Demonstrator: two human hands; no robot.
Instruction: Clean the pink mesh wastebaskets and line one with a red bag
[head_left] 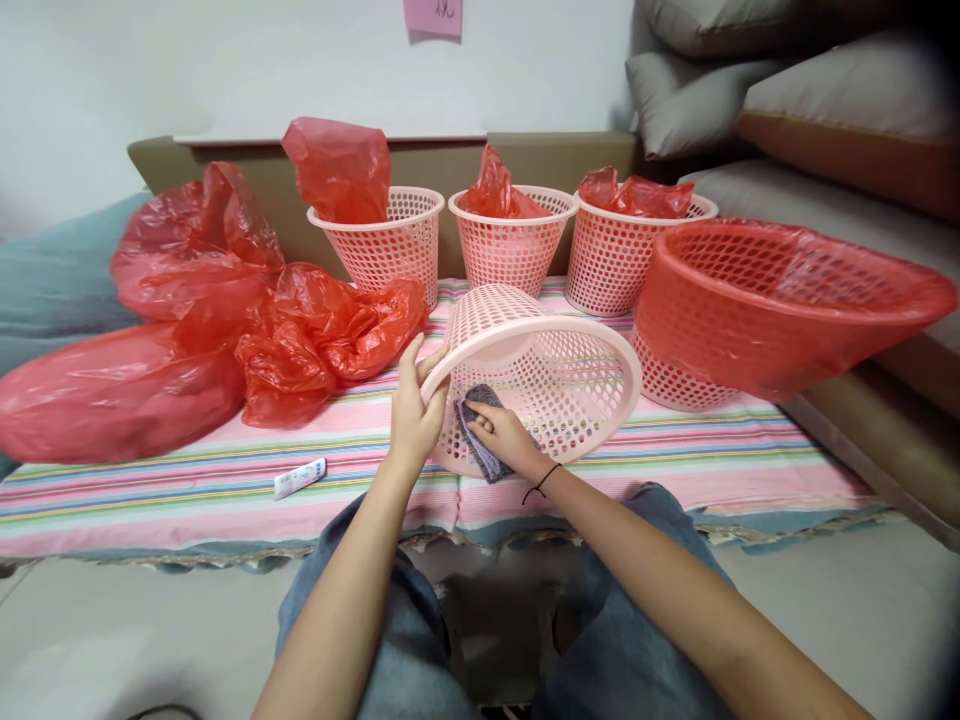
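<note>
A pink perforated basket [630, 375] lies tilted on its side on the striped cloth, its mouth facing me and to the right. My left hand [418, 405] grips its rim at the left, thumb and fingers on either side of the edge. Inside the mouth, my right hand [499, 432] presses a folded grey-purple cloth [491, 465] against the lower left inner wall, with the fingers bent over it. A dark band circles my right wrist.
Three pink baskets [379, 250] with red bags stand at the back. Another basket [675, 385], covered by a red bag [750, 330], stands right. Red bags [300, 340] lie left, near a white tube [300, 478] on the striped cloth [225, 490]. Cushions [847, 90] are piled right.
</note>
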